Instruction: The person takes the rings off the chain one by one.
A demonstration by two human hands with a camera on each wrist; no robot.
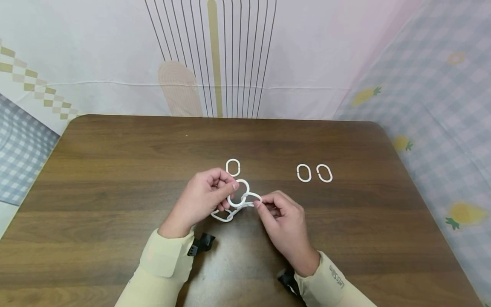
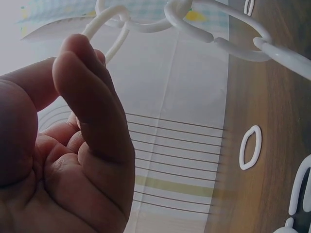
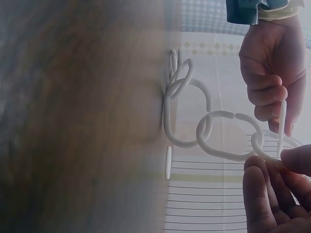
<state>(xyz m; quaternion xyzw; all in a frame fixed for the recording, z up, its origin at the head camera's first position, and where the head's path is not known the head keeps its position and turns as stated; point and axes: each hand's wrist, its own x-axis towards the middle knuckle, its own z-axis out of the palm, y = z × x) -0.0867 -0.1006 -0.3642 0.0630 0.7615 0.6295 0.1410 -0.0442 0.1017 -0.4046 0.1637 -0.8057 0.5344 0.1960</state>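
White plastic links make up the chain (image 1: 238,204), held just above the middle of the brown surface (image 1: 115,170) between both hands. In the head view the left hand (image 1: 201,200) pinches an upright ring (image 1: 238,194) at the chain's top, fingers curled about it, while the right hand (image 1: 284,221) pinches the end ring (image 1: 254,198) at 3 o'clock from it. The rest of the chain droops toward 7 o'clock and touches the wood. One loose ring (image 1: 232,167) lies at 12 o'clock, just beyond the hands; two more loose rings (image 1: 314,173) lie side by side, well apart at 2 o'clock.

From the left wrist, the thumb and fingers (image 2: 92,111) close on a ring (image 2: 109,26) at the top edge, with linked rings running off toward 2 o'clock.

From the right wrist, the fingertips (image 3: 262,179) clamp the end ring (image 3: 272,145), whose split seems to face the grip, though that is hard to tell.

To do this well, I judge the left grip should keep its ring steady and upright, while the right twists its ring so the split opens sideways, not pulled straight apart. Keeping the hanging links slack should stop them tugging the joint out of line.
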